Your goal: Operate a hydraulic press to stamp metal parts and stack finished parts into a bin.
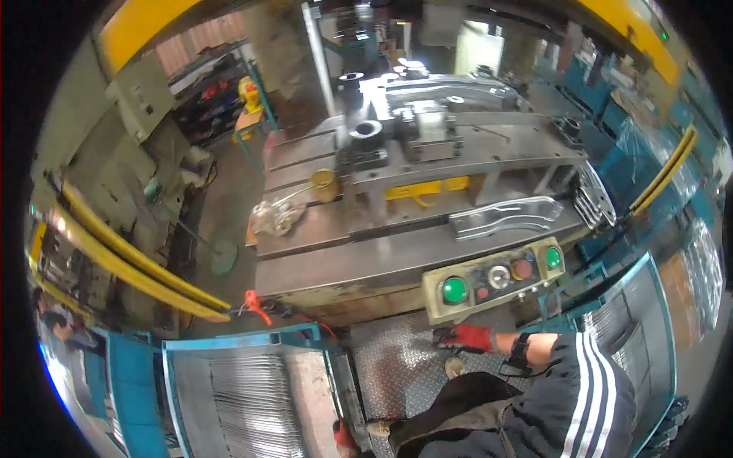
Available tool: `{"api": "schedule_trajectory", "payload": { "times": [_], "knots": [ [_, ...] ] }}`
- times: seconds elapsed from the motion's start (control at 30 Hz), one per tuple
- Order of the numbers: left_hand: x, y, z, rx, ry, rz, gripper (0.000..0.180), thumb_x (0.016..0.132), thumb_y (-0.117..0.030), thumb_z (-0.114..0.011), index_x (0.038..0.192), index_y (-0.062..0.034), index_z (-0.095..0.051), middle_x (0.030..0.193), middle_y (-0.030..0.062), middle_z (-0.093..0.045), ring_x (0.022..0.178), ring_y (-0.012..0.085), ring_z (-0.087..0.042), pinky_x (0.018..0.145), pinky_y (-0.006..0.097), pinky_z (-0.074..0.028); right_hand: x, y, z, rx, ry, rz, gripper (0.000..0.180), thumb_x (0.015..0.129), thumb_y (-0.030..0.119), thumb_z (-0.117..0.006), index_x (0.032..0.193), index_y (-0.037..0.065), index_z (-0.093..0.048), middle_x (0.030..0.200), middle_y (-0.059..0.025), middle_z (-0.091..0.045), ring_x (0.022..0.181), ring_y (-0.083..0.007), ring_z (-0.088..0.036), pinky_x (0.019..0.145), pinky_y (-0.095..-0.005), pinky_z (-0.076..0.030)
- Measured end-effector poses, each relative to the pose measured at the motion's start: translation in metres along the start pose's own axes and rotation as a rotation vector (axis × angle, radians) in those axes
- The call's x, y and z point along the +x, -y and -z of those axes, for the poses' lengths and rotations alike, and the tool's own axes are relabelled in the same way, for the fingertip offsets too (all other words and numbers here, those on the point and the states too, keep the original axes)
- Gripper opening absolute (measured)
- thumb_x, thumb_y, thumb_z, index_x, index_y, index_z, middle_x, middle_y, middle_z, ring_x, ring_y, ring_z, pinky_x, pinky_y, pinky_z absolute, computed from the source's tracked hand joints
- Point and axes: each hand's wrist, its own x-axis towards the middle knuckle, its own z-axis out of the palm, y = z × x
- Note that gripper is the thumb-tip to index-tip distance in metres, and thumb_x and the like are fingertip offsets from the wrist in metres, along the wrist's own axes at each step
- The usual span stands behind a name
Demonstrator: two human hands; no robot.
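Ctrl box (496, 278) just above R hand (467, 337)

The right hand (467, 337), in a red glove, hangs with curled fingers just below the beige control box (496, 279) with two big green buttons at its ends and smaller knobs between, while the left hand (345, 439), also red-gloved, sits low beside the blue bin (243, 342).

Right hand (466, 337) in a red glove is stretched out to the left across the body, fingers loosely curled, dark strap on the wrist, forearm bare. Left hand (343, 438) hangs low at the bottom edge, red-gloved too, grip unclear.
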Motion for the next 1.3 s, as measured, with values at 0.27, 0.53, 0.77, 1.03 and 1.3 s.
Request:
{"api": "schedule_trajectory", "payload": {
  "times": [0.27,0.53,0.77,1.03,1.3],
  "knots": [
    [-0.021,-0.223,-0.257,0.125,0.413,-0.413,0.062,0.091,-0.031,-0.065,0.141,-0.0041,-0.041,0.133,0.0102,-0.052,0.123,0.0212,-0.047,0.105,0.034,-0.035,-0.191,-0.059,0.181,0.315,-0.383,-0.765,0.053,0.09,0.039,-0.063,0.127,0.002,-0.057,0.121,-0.017,-0.064,0.11,-0.0266,-0.061,0.094,-0.0389,-0.046],
    [-0.005,-0.284,-0.417,-0.008,0.628,-0.243,0.056,0.088,-0.021,-0.068,0.137,-0.0107,-0.042,0.125,0.0069,-0.057,0.114,0.0233,-0.053,0.1,0.039,-0.039,-0.254,-0.196,0.217,0.196,-0.915,-1.103,0.095,0.078,0.049,-0.074,0.145,-0.005,-0.031,0.138,-0.0253,-0.049,0.128,-0.0359,-0.049,0.105,-0.0385,-0.04],
    [-0.001,-0.267,-0.438,0.034,0.442,-0.259,0.071,0.076,-0.002,-0.075,0.135,-0.0063,-0.036,0.124,0.011,-0.057,0.113,0.0242,-0.057,0.1,0.036,-0.044,-0.265,-0.22,0.203,0.382,-0.897,-0.969,0.075,0.075,0.037,-0.078,0.13,-0.004,-0.049,0.124,-0.0229,-0.06,0.116,-0.0324,-0.058,0.097,-0.0389,-0.046],
    [-0.034,-0.299,-0.448,0.265,0.311,-0.343,0.072,0.071,-0.003,-0.08,0.13,-0.0028,-0.039,0.125,0.0135,-0.058,0.115,0.0253,-0.057,0.099,0.037,-0.045,-0.263,-0.21,0.216,0.089,-0.714,-1.202,0.07,0.071,0.044,-0.08,0.118,-0.003,-0.059,0.112,-0.0227,-0.065,0.105,-0.0351,-0.063,0.086,-0.0414,-0.05],
    [-0.037,-0.296,-0.443,0.259,0.251,-0.253,0.076,0.077,-0.015,-0.077,0.138,0.0028,-0.034,0.132,0.0176,-0.053,0.119,0.0266,-0.054,0.102,0.036,-0.041,-0.25,-0.161,0.274,0.216,-0.441,-1.156,0.062,0.074,0.054,-0.073,0.09,-0.006,-0.068,0.093,-0.0255,-0.069,0.094,-0.0392,-0.066,0.08,-0.0459,-0.05]
  ]
}}
